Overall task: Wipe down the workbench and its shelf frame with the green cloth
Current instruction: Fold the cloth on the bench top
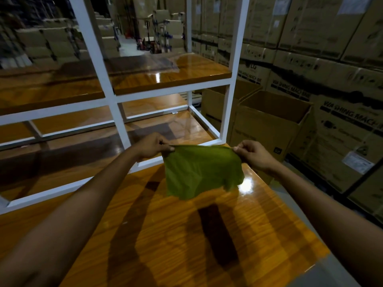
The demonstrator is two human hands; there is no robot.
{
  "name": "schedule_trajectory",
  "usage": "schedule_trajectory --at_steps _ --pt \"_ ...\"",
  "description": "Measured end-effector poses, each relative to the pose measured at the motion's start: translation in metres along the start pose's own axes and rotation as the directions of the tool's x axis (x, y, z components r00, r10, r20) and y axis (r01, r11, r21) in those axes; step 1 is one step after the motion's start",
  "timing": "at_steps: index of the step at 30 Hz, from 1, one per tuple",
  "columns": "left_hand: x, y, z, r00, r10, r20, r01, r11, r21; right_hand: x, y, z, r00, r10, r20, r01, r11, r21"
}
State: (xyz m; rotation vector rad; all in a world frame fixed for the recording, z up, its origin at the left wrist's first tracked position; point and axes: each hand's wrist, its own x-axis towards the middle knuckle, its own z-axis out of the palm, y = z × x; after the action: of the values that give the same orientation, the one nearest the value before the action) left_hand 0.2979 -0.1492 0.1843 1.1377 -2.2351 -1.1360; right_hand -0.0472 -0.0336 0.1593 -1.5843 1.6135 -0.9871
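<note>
Pinching the cloth by its top corners, left hand and right hand spread it above the workbench; it looks light and limp, best bunched before wiping.

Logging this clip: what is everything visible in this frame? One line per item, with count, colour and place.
green cloth: one, green, hanging spread above the workbench's far right part
workbench: one, glossy orange-brown wood, fills the foreground
shelf frame: one, white, standing at the back of the workbench
shelf board: one plainly seen, orange-brown, mid-height in the frame
open boxes: two, brown cardboard, right of the workbench
stacked cartons: many, brown, printed, along the right
far cartons: many, brown, blurred, behind the frame
left hand: one, pinches the cloth's top left corner
right hand: one, pinches the top right corner
</note>
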Motion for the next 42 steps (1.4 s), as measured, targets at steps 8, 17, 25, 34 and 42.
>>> schedule_trajectory --at_steps 8,17,25,34,42 --pt "0.006 -0.003 -0.017 0.991 -0.087 0.100 0.067 0.980 0.185 0.006 0.009 -0.020 0.959 0.106 0.262 -0.003 0.931 -0.365" --pt "0.027 0.005 -0.019 0.918 0.042 -0.394 0.046 0.976 0.212 0.022 0.001 -0.028 0.978 0.016 -0.207 -0.098 0.914 -0.394" --pt "-0.019 -0.011 0.013 0.776 0.355 -0.521 -0.121 0.895 0.429 -0.015 0.014 -0.013 0.839 -0.430 -0.332 0.149 0.770 -0.621" --pt "-0.118 -0.148 0.155 0.932 0.283 -0.225 -0.138 0.855 0.500 -0.125 0.157 0.082 0.979 -0.170 -0.111 0.041 0.702 -0.711" --pt "-0.139 -0.151 0.162 0.908 0.306 -0.286 -0.164 0.888 0.430 -0.142 0.157 0.079 0.973 -0.201 -0.116 0.069 0.728 -0.682"
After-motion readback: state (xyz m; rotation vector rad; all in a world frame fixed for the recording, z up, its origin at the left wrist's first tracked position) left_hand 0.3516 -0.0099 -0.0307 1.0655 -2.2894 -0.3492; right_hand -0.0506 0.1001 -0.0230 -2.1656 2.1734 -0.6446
